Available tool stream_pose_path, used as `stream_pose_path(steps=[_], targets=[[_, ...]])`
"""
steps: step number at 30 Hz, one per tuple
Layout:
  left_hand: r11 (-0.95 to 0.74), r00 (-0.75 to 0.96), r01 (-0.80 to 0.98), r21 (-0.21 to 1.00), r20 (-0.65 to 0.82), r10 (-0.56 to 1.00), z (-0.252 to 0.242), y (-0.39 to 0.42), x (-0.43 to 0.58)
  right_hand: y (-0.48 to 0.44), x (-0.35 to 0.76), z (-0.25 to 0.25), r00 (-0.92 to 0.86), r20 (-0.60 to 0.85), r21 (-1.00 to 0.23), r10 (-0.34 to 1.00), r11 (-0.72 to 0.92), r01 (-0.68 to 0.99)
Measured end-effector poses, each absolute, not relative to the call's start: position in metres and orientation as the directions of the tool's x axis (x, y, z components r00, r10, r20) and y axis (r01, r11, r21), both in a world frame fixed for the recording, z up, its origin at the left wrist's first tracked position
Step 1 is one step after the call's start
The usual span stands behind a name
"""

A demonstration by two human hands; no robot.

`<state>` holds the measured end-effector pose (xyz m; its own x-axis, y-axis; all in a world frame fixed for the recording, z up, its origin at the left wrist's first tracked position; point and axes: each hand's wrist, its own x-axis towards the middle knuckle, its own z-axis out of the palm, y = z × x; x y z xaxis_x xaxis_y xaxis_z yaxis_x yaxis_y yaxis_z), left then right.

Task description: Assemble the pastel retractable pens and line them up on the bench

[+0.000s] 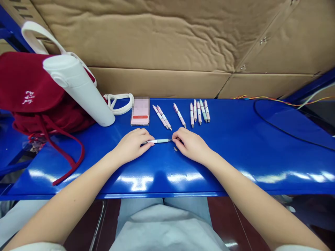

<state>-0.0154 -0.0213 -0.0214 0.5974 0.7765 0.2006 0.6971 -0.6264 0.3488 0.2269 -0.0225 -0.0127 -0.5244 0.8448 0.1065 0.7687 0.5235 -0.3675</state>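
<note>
**Two bare hands at a blue metal table (235,130), seen from above.** Clock directions are taken from the pen, with 12 o'clock pointing away from the person.

The left hand (132,144) is closed on the pale blue pen (158,141), its fingers curled over the barrel's far end. The right hand (192,144) appears to pinch the pen's narrow tip end between its fingertips (175,140). The pen lies level, just above the table, between both hands. It looks light and stiff, and the bare middle of the barrel offers the surest hold (the glossy paint may let it roll if set down).

A small brass piece (175,149) lies at 4 o'clock, just beside the right hand. Loose pens (200,113) lie at 12 to 1 o'clock, a phone (140,111) at 11, and a white bottle (78,89) and red bag (34,87) at 10. The table's front edge (167,195) runs along 6 o'clock, and open blue surface extends toward 3.
</note>
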Motion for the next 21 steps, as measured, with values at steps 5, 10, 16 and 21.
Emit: stream_pose_path(steps=[5,10,16,21], targets=[[-0.637,0.607,0.686,0.352,0.206,0.768,-0.021,-0.022,-0.015,-0.023,0.228,-0.013,-0.511,0.11,-0.507,0.852,0.49,0.709],[-0.625,0.575,0.696,0.354,0.247,0.78,-0.019,-0.019,-0.021,-0.024,0.239,-0.009,-0.449,0.031,-0.554,0.893,0.389,0.736],[-0.61,0.553,0.702,0.367,0.259,0.792,-0.015,-0.019,-0.025,-0.036,0.232,-0.008,-0.563,0.003,-0.318,0.826,0.535,0.783],[-0.619,0.555,0.691,0.373,0.273,0.785,-0.016,-0.02,-0.025,-0.035,0.234,-0.011,-0.59,0.049,-0.434,0.806,0.549,0.714]])
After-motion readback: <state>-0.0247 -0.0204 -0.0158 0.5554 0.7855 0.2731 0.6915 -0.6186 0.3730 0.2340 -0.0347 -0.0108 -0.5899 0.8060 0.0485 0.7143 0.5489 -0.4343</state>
